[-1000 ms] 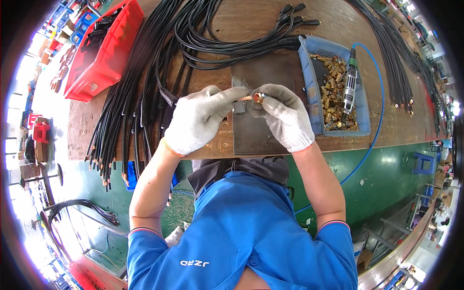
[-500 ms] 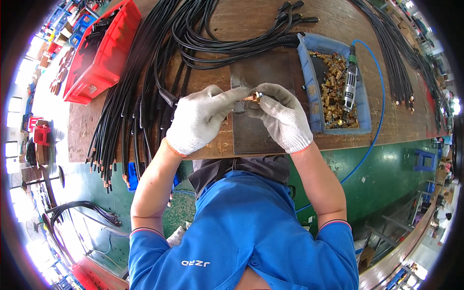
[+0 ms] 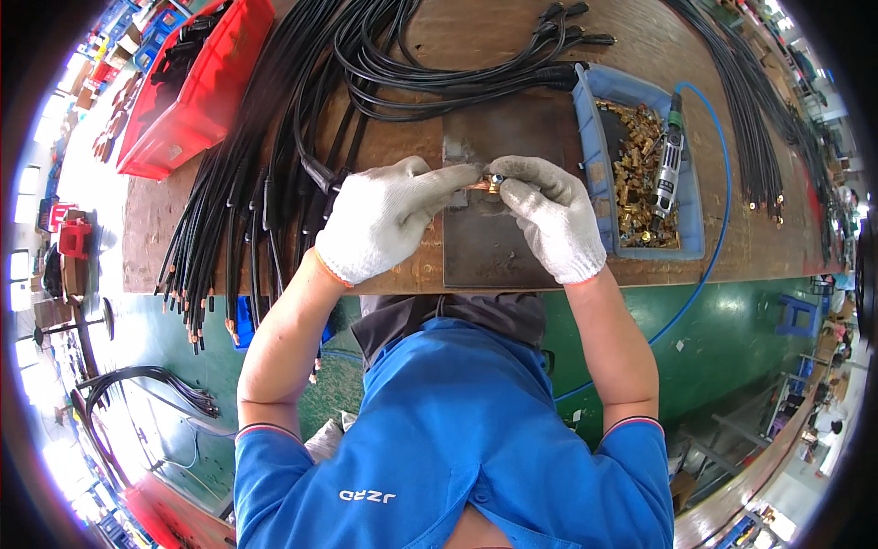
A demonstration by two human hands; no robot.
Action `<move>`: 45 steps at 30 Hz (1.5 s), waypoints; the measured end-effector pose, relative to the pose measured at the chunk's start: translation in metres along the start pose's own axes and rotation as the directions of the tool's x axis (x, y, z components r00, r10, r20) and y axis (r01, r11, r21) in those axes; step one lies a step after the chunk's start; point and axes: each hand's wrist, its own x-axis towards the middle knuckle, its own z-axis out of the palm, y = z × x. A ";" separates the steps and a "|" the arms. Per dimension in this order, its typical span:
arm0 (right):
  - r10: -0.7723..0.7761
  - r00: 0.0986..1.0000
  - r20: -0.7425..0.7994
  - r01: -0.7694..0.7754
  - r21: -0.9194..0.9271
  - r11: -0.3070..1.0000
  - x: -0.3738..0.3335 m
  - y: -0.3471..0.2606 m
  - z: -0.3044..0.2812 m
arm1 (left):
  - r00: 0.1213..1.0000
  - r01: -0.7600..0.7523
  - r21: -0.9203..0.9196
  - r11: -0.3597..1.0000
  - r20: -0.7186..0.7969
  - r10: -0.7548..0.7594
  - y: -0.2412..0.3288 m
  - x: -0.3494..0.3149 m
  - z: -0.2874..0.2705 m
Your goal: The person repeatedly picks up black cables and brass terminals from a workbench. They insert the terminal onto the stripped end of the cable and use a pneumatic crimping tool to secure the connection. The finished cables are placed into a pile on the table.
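Note:
Both my hands wear white gloves and meet over a dark metal plate (image 3: 494,247) at the table's front. My left hand (image 3: 389,215) is closed around a black cable (image 3: 315,172), which comes in from the left; bare copper (image 3: 477,186) shows past its fingertips. Between the thumb and fingers of my right hand (image 3: 549,210) is a small brass fitting (image 3: 496,183). Fitting and copper end meet at the fingertips; how far one sits inside the other is hidden.
Right of the plate stands a blue bin (image 3: 590,165) of brass fittings (image 3: 636,174), with an air tool (image 3: 669,174) and its blue hose (image 3: 725,174) on top. Black cables (image 3: 265,119) cover the table's left; more cables (image 3: 750,137) lie far right. A red bin (image 3: 183,128) stands back left.
The whole view has shifted slightly. My right hand has turned the brass fitting a little at the cable's copper end; both hands keep their grip.

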 end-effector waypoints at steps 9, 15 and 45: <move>0.063 0.998 -0.027 -0.065 -0.073 0.995 0.004 0.003 -0.011 | 1.000 0.030 0.016 0.999 0.001 -0.030 -0.002 -0.001 0.004; 0.016 0.998 -0.053 -0.025 -0.163 0.986 0.002 0.001 -0.003 | 1.000 0.026 0.115 0.993 -0.002 -0.026 -0.001 0.000 0.004; -0.005 1.000 0.024 0.015 -0.397 0.918 0.030 0.020 0.000 | 0.998 0.027 0.174 0.984 -0.060 -0.017 -0.035 0.000 0.022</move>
